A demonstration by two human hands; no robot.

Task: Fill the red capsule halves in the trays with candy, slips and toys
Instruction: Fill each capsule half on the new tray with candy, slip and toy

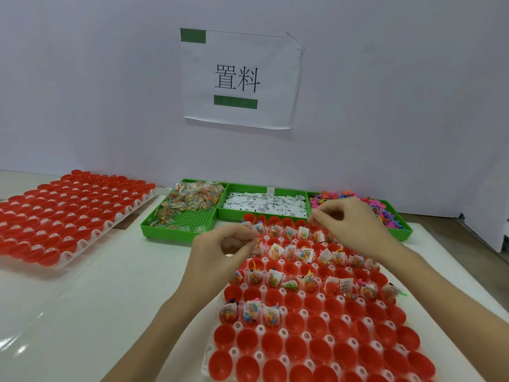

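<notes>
Reached forward with both bare forearms, converging slightly. Kept left hand (220,244) low, fingers curled, thumb and fingertips pinched together. Held right hand (349,219) higher and farther out, knuckles up, fingertips pinched toward the left.

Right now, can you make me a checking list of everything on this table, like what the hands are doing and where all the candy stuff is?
Surface: pale glossy table, white mat under the near tray.
Job's things: near tray of red capsule halves, far rows mostly filled, near rows empty; second tray at left, all halves look empty.
Supplies: green bins holding candy packets, white slips, colourful toys.
Clutter: nothing seen.
Hands: left hand pinches a small item over the tray's far rows; right hand hovers near the toy bin with fingers curled, contents unclear.
Cables: nothing seen.
Surroundings: white wall with a taped paper sign.
</notes>
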